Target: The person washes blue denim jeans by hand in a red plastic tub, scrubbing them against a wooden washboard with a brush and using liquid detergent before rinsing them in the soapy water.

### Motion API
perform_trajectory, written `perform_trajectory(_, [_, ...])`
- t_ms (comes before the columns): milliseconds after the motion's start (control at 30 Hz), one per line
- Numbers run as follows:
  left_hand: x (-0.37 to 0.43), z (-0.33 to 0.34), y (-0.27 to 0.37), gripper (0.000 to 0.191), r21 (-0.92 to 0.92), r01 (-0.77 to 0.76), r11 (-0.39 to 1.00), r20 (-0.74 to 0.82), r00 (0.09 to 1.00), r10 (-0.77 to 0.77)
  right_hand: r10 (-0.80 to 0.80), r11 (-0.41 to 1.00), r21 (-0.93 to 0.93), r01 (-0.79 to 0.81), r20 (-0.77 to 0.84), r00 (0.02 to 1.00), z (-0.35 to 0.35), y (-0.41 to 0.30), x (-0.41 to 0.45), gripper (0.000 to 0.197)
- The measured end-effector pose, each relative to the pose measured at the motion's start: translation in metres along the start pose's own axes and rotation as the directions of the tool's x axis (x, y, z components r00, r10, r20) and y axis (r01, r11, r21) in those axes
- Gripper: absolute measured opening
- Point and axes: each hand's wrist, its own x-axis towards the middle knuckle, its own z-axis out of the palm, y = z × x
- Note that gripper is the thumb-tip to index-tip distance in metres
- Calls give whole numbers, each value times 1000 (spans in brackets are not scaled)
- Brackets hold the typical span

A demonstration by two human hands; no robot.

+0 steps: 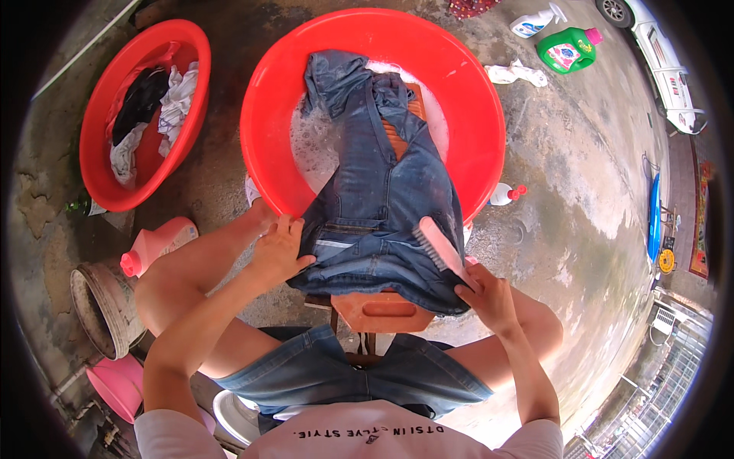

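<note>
A pair of wet blue jeans [367,195] lies spread over a ridged orange washboard [390,312], legs bunched in a big red basin [275,97]. The waistband faces me, with the zipper fly laid out on the left. My left hand [279,251] grips the left edge of the jeans beside the basin rim, thumb on the cloth. In my right hand [490,295] is a pink scrub brush [440,244], held by its handle at the right side of the waistband. Its bristles point left, over the denim; contact is unclear. Soapy water [312,143] foams around the jeans.
Left stands a smaller red basin [198,57] of clothes. A pink jug [163,244], a dirty bucket [109,310] and a pink bucket [117,384] are beside my left leg. A green detergent bottle [567,50], spray bottle [536,23] and white cloth [516,74] lie right.
</note>
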Motion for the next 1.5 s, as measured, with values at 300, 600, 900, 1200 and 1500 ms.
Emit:
perform_trajectory(300, [4, 18, -22, 52, -346, 137, 928, 91, 990, -112, -396, 894, -195, 404, 80, 915, 11, -28, -57, 16])
perform_trajectory(600, [5, 26, -11, 28, -307, -161, 938, -174, 979, 111, -239, 968, 131, 215, 202, 950, 29, -10, -42, 16])
perform_trajectory(900, [-10, -17, 33, 19, -322, -524, 788, -296, 847, 442, -105, 959, 284, 18, 294, 950, 17, -6, -34, 17])
perform_trajectory(1200, [3, 8, 5, 38, -303, -257, 918, -424, 899, 111, -143, 927, 366, 79, 152, 978, 23, 14, -33, 24])
perform_trajectory(1500, [-32, 8, 6, 50, -840, 398, 369, 368, 917, -152, 454, 530, 438, -726, 576, 680, 23, 3, -22, 21])
